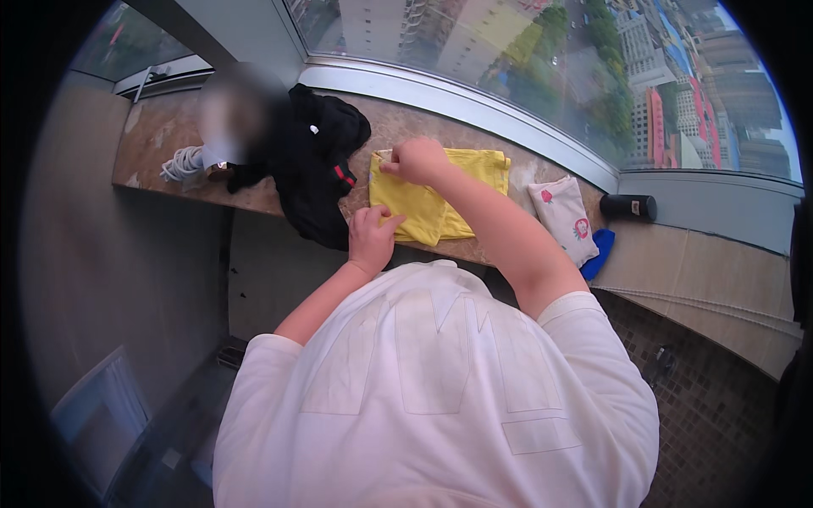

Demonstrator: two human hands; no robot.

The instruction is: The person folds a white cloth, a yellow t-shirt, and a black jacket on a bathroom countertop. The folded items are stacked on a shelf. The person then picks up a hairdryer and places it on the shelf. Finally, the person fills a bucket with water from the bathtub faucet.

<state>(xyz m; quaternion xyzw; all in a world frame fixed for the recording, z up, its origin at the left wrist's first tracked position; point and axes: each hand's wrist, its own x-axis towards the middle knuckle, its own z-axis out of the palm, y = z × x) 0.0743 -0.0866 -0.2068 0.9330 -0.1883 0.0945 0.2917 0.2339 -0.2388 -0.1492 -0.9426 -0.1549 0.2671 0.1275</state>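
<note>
A yellow cloth garment (416, 206) lies spread on the brown stone windowsill ledge (406, 124), its lower edge near my body. My left hand (373, 238) rests at its near left corner, fingers bent over the edge; whether they pinch the cloth is hard to tell. My right hand (419, 162) is at the far left part of the garment, its fingers curled on the cloth near the upper edge. Thumb and fingers appear to pinch the fabric there. My right forearm crosses over the garment and hides part of it.
Left of the yellow cloth lies a heap of black clothing (311, 165), beside a coiled white cord (183, 164). At the right are a folded white cloth with strawberry prints (562, 213), a blue item (598, 254) and a black cylinder (627, 207). A window (508, 57) borders the ledge.
</note>
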